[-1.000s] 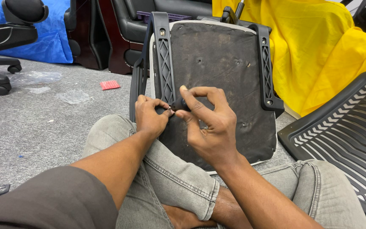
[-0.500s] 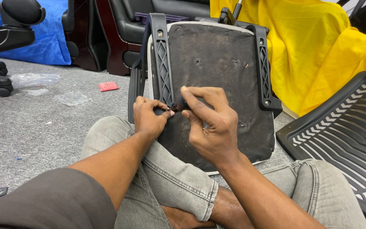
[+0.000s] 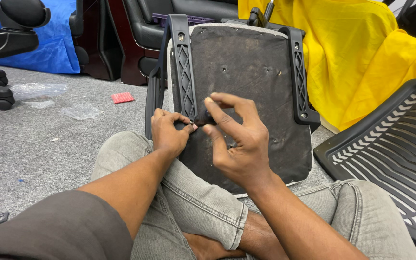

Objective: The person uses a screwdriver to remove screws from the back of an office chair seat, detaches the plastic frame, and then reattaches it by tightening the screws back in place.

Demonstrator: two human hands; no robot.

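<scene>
An upturned chair seat [image 3: 246, 72], dark board underside with two black plastic side brackets, leans against my crossed legs in grey jeans. My left hand [image 3: 168, 132] pinches a small screw against the lower end of the left bracket [image 3: 186, 77]. My right hand [image 3: 237, 139] grips a short black-handled screwdriver [image 3: 202, 117], its tip at the same spot, thumb and forefinger around the handle and the other fingers spread. The two hands almost touch.
A black slatted chair back [image 3: 391, 154] lies on the carpet at right. Yellow cloth [image 3: 362, 53] is draped behind it. A black and dark-red armchair [image 3: 136, 33], blue cloth, an office chair base [image 3: 1, 96], clear plastic wrap [image 3: 80, 112] and a small red piece [image 3: 122, 97] are at the left.
My right hand has loosened its fingers and turned slightly on the screwdriver. The left hand stays at the bracket. The camera has shifted a little.
</scene>
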